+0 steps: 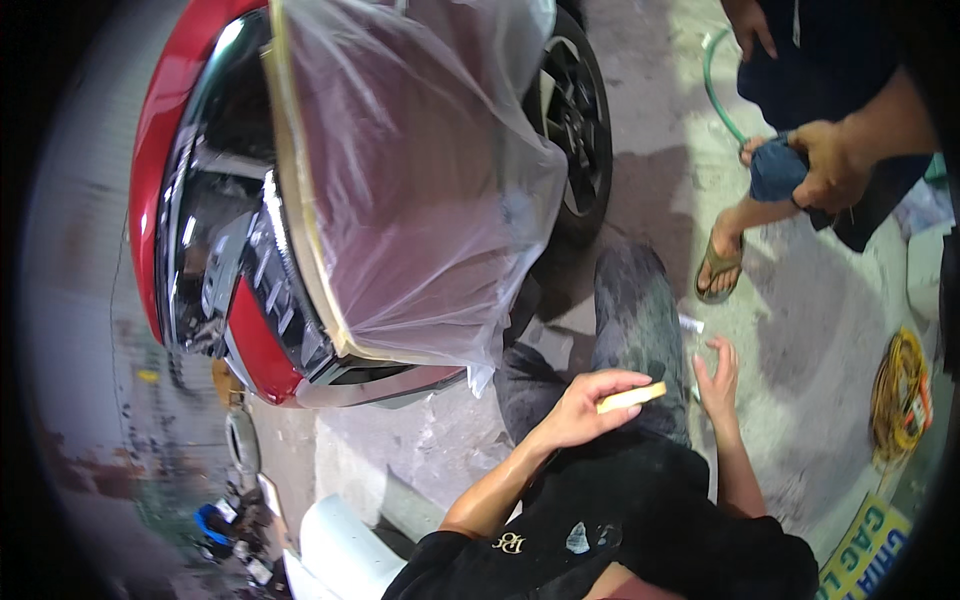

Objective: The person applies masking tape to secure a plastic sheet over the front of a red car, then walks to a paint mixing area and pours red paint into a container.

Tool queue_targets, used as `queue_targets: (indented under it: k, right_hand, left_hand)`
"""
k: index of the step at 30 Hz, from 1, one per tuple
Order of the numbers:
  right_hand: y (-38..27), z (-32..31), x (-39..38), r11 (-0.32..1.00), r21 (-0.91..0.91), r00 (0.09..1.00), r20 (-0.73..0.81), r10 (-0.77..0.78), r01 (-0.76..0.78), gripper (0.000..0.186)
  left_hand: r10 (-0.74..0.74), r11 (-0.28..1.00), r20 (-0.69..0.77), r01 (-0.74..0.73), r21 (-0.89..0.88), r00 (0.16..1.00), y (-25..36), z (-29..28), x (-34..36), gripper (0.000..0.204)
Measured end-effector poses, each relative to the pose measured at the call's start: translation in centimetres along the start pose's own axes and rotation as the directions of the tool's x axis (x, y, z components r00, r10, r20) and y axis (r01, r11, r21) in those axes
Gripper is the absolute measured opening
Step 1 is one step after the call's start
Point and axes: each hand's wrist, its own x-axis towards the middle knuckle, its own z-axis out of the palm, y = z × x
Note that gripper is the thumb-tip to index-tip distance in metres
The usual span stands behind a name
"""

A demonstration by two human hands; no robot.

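Concrete floor (800, 400), one yellow sponge (634, 397) perhaps

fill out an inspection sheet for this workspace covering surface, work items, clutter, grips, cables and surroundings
Surface: stained concrete floor.
Work items: yellow block, exact kind unclear; red car, partly covered by a translucent plastic sheet.
Clutter: curved white panel at lower left; small mixed items near it.
Grips: left grip holds the yellow block between thumb and fingers; right grip is open and empty.
Cables: coiled yellow cord or hose at right; green hose near the top.
Surroundings: another person at upper right.
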Motion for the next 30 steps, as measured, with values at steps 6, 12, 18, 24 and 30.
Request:
queue_targets:
  k: [6,12,18,24,30]
  right_hand:
    - [14.3,5.3,-8.1,0.886,-0.436,0.938,0.214,0.274,-0.159,0.065]
    - [15.6,5.9,-7.1,0.838,-0.452,0.897,0.156,0.413,-0.308,0.046]
    - [9.0,1.9,1.8,0.976,-0.122,0.983,-0.023,0.179,-0.181,0.043]
    - [-14.7,-3.1,14.2,0.817,0.495,0.933,0.037,-0.359,0.295,0.061]
    - [-39.3,-5.6,15.6,0.322,0.028,0.313,0.167,-0.935,0.946,0.096]
  left_hand:
    - [-0.117,0.868,0.066,0.135,-0.478,0.991,1.4,-1.5,-4.3,0.054]
    - [0.010,0.604,0.116,0.087,-0.792,0.993,2.8,-1.1,-8.3,0.052]
    - [0.633,0.689,-0.291,-0.694,-0.212,0.717,14.3,-4.7,-12.5,0.046]
    - [0.961,0.276,-0.269,-0.165,0.947,0.062,19.0,-7.0,-8.9,0.038]
    - [0.785,0.225,-0.351,0.294,0.929,0.510,17.9,-8.5,-7.2,0.037]
